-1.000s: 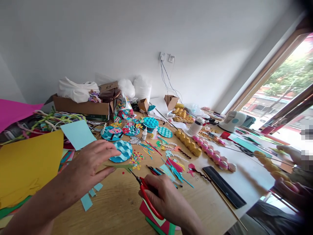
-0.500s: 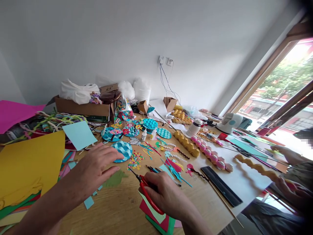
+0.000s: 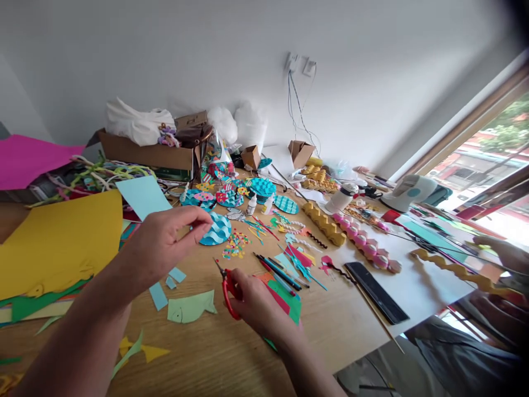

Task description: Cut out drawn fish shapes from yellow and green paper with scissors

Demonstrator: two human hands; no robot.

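Observation:
My right hand (image 3: 256,300) is closed around the red handles of a pair of scissors (image 3: 230,289), whose dark blades point up and away over the table. My left hand (image 3: 171,240) hovers beside a round blue disc with wavy stripes (image 3: 217,230), its fingertips pinched together; anything between them is too small to make out. Below that hand lies a pale green paper fish (image 3: 192,307) with a drawn face. Light blue paper scraps (image 3: 158,296) rest close to it. Several pens (image 3: 281,273) and coloured paper sheets (image 3: 295,309) lie just past my right hand.
At left is a large yellow sheet (image 3: 61,242). Two small white bottles (image 3: 252,205) stand behind colourful paper dots (image 3: 235,243). Egg-carton strips (image 3: 324,223) and a black tray-like strip (image 3: 376,292) lie right. Another person's hands (image 3: 487,309) hold a yellow strip (image 3: 454,267) at far right.
My left hand's spread fingers have come together in a pinch. My right hand, still holding the scissors, has shifted off the pens and pale green paper. The view has tilted down, showing more of the near table.

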